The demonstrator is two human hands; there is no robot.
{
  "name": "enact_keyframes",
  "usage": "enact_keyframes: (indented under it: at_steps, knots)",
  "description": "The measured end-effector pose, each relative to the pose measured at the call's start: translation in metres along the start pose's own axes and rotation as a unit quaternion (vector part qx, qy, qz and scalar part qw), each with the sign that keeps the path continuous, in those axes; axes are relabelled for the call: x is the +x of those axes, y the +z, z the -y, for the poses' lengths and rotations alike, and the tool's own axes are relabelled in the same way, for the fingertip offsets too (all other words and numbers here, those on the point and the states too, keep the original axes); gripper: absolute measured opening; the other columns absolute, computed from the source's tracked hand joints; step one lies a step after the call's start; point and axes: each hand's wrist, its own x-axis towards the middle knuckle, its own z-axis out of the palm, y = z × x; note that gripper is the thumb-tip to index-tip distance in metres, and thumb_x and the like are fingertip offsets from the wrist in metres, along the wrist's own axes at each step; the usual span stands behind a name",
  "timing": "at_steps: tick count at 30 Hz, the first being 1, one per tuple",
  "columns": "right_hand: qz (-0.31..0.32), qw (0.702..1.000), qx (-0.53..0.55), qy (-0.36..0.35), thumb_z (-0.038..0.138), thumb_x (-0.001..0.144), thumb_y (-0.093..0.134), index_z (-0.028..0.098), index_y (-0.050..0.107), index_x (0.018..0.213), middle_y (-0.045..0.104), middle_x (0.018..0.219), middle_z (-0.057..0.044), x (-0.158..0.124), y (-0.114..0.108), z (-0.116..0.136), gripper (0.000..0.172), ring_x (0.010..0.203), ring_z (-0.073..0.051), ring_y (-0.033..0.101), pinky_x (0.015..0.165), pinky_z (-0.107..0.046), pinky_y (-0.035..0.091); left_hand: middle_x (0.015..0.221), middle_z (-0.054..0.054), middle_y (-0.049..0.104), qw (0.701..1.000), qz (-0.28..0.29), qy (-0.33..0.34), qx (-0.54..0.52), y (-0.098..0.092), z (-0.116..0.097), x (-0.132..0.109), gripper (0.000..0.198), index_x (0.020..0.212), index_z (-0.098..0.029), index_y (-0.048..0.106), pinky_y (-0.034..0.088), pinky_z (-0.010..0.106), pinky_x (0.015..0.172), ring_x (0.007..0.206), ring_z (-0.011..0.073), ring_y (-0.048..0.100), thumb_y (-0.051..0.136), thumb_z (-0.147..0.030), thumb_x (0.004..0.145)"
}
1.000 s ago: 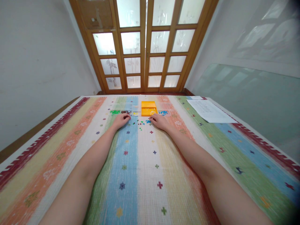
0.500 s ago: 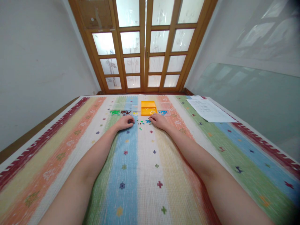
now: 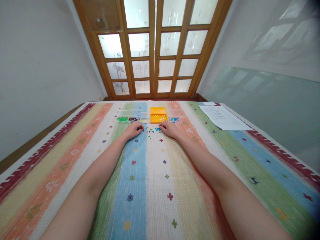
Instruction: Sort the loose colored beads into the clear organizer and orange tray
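Note:
My left hand [image 3: 134, 130] rests on the cloth with its fingers curled together. Small dark pieces [image 3: 143, 130] lie at its fingertips; whether any are pinched is too small to see. My right hand [image 3: 169, 128] is closed at the fingertips, beside a little heap of small blue pieces [image 3: 158, 129]. What it may hold is hidden. Between both hands lie scattered green pieces [image 3: 151, 129] and a few dark red-brown ones. Just behind stands an open yellow box [image 3: 158, 108] with small pale pieces in its near part.
Left of the box are clear compartments with green pieces [image 3: 122, 119], dark brown pieces [image 3: 134, 119] and yellow pieces [image 3: 144, 121]. Another with blue pieces [image 3: 173, 119] is on its right. A printed sheet [image 3: 222, 118] lies at the back right on the striped tablecloth [image 3: 160, 186].
The fingers of my left hand have shifted slightly, covering dark pieces that showed beside them before. My right hand stays almost still by the blue pieces.

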Motion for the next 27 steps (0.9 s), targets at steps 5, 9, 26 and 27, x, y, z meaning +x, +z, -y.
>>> enact_keyframes:
  at_steps: [5, 9, 26, 27]
  knots:
    - [0.002, 1.0, -0.001, 0.0, 0.038, 0.107, 0.05, 0.021, 0.075, 0.109, 0.073, 0.109, -0.01, 0.0, 0.0, 0.0, 0.03, 0.1, -0.021, 0.065, 0.087, -0.03, 0.045, 0.096, 0.005, 0.068, 0.999, -0.041, -0.014, 0.002, -0.003, -0.003, -0.002, 0.017, 0.095, -0.022, 0.076, 0.049, 0.034, 0.084, 0.085, 0.0203, 0.062, 0.06, -0.021, 0.089]
    - [-0.001, 1.0, -0.001, -0.002, 0.037, 0.108, 0.049, 0.021, 0.075, 0.111, 0.073, 0.111, -0.01, -0.001, 0.0, -0.001, 0.031, 0.102, -0.022, 0.065, 0.087, -0.03, 0.045, 0.104, 0.006, 0.069, 0.993, -0.109, -0.041, -0.001, -0.006, -0.005, -0.003, 0.02, 0.102, -0.023, 0.077, 0.048, 0.034, 0.088, 0.086, 0.0196, 0.062, 0.058, -0.026, 0.094]
    - [-0.023, 1.0, 0.013, -0.013, 0.035, 0.107, 0.048, 0.021, 0.073, 0.099, 0.072, 0.101, -0.008, -0.002, -0.002, 0.001, 0.03, 0.094, -0.02, 0.063, 0.082, -0.028, 0.042, 0.101, 0.007, 0.075, 0.84, -0.431, -0.319, -0.086, -0.025, 0.066, -0.012, 0.028, 0.106, -0.017, 0.075, 0.051, 0.031, 0.086, 0.087, 0.0199, 0.065, 0.055, -0.03, 0.091]
    - [-0.036, 0.999, 0.012, -0.009, 0.035, 0.107, 0.046, 0.021, 0.072, 0.097, 0.072, 0.099, -0.008, -0.002, -0.003, 0.001, 0.031, 0.093, -0.02, 0.063, 0.081, -0.029, 0.041, 0.1, 0.007, 0.075, 0.838, -0.431, -0.324, -0.09, -0.025, 0.069, -0.013, 0.029, 0.106, -0.017, 0.075, 0.051, 0.031, 0.085, 0.087, 0.0198, 0.065, 0.055, -0.03, 0.091]
